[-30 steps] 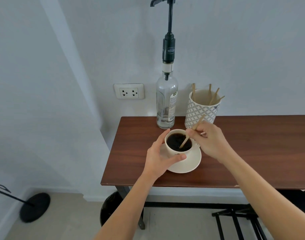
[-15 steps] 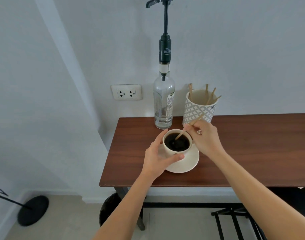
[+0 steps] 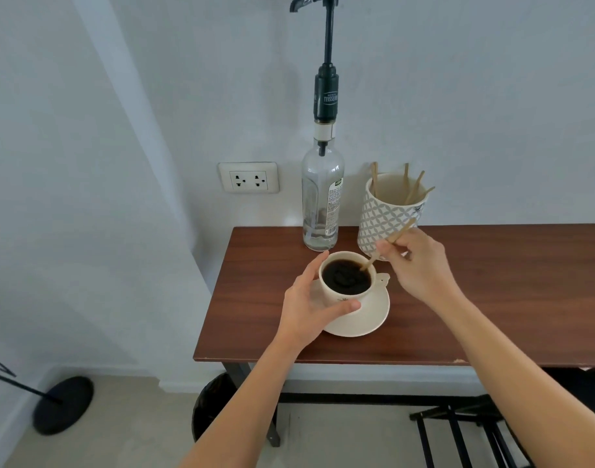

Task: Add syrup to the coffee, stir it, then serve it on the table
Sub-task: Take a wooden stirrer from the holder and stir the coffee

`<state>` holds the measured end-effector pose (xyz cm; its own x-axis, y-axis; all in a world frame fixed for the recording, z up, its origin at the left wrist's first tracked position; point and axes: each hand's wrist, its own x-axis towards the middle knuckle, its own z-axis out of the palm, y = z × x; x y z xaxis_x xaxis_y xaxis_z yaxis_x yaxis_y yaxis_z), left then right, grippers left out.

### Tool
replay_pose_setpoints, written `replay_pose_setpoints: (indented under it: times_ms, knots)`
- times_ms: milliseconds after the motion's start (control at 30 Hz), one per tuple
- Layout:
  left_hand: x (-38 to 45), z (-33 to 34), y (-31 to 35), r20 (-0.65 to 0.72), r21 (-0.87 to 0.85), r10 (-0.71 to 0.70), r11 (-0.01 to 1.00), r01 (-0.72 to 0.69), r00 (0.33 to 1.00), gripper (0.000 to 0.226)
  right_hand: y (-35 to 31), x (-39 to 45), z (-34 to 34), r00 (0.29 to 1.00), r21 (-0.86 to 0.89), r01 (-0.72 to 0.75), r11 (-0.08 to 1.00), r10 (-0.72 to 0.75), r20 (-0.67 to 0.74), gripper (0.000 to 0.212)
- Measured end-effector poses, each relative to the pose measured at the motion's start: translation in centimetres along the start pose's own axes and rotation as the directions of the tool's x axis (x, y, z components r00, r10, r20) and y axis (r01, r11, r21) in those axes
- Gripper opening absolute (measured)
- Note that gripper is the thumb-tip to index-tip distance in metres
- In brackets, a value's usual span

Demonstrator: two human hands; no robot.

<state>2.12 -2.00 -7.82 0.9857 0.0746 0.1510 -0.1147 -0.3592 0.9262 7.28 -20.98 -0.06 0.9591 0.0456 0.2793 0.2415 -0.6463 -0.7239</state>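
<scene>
A cream cup [image 3: 336, 296] full of black coffee stands on a cream saucer [image 3: 367, 320] near the left end of the brown table [image 3: 492, 298]. My left hand [image 3: 309, 304] is wrapped around the cup's left and near side. My right hand [image 3: 421, 265] pinches a thin wooden stir stick [image 3: 387, 244], whose lower tip dips into the coffee at the cup's far right. Behind the cup, against the wall, stands the clear syrup bottle [image 3: 321, 201] with a tall black pump [image 3: 327, 96]; only a little liquid shows at its bottom.
A patterned white holder [image 3: 380, 217] with several wooden sticks stands right of the bottle. A wall socket [image 3: 248, 177] is left of it. Below the table are a dark round bin [image 3: 211, 407], a black rack [image 3: 465, 434] and a stand base [image 3: 63, 403].
The stick's tip has swept from the cup's near middle round to its far right edge. My left hand has kept its hold on the cup.
</scene>
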Motion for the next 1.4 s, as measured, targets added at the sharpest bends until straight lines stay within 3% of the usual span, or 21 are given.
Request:
replay_pose_setpoints:
  times_ms: [133, 233, 333, 433, 533, 633, 800, 1000, 1267, 1400]
  knots:
    - [0.1, 0.0, -0.2, -0.002, -0.007, -0.002, 1.000, 0.002, 1.000, 0.086, -1.0, -0.9, 0.0, 0.987, 0.043, -0.044, 0.998, 0.036, 0.158, 0.020]
    - [0.1, 0.2, -0.3, 0.004, -0.004, 0.001, 1.000, -0.001, 1.000, 0.093, -1.5, -0.9, 1.9, 0.997, 0.086, 0.005, 0.996, -0.012, 0.080, 0.024]
    - [0.1, 0.1, -0.2, -0.001, 0.001, -0.004, 1.000, 0.004, 1.000, 0.086, -0.6, 0.0, 1.5, 1.000, 0.015, 0.013, 1.000, -0.013, -0.022, 0.022]
    - [0.1, 0.0, 0.0, 0.002, 0.009, -0.016, 1.000, 0.016, 1.000, 0.082, 0.1, 0.1, -0.1, 0.999, -0.039, 0.022, 0.999, -0.021, 0.033, 0.021]
    - [0.2, 0.1, -0.2, 0.000, -0.002, -0.006, 1.000, 0.006, 1.000, 0.086, -0.7, -0.9, 0.4, 0.991, 0.017, -0.015, 1.000, 0.013, 0.133, 0.025]
    - [0.1, 0.2, -0.4, 0.004, -0.002, 0.011, 1.000, -0.011, 1.000, 0.090, -1.5, -1.2, 1.8, 0.997, 0.068, 0.015, 0.998, -0.020, 0.070, 0.029]
    - [0.2, 0.0, -0.2, 0.000, 0.003, -0.032, 0.999, 0.032, 0.999, 0.082, -1.3, -0.8, -0.5, 0.989, 0.001, 0.119, 0.993, -0.118, -0.085, 0.021]
    - [0.2, 0.2, 0.0, 0.016, 0.000, -0.038, 0.999, 0.038, 0.999, 0.098, -1.9, -2.0, -2.2, 0.957, 0.018, 0.229, 0.973, -0.222, -0.188, 0.022]
    - [0.2, 0.2, -0.1, 0.027, -0.033, -0.057, 0.998, 0.058, 0.998, 0.104, -1.5, -2.0, -3.0, 0.976, 0.091, 0.152, 0.984, -0.134, -0.173, 0.027]
    - [-0.2, -0.1, 0.6, -0.027, -0.067, -0.070, 0.995, 0.068, 0.997, 0.087, -1.5, -1.3, -2.9, 0.983, 0.143, 0.080, 0.986, -0.054, -0.177, 0.037]
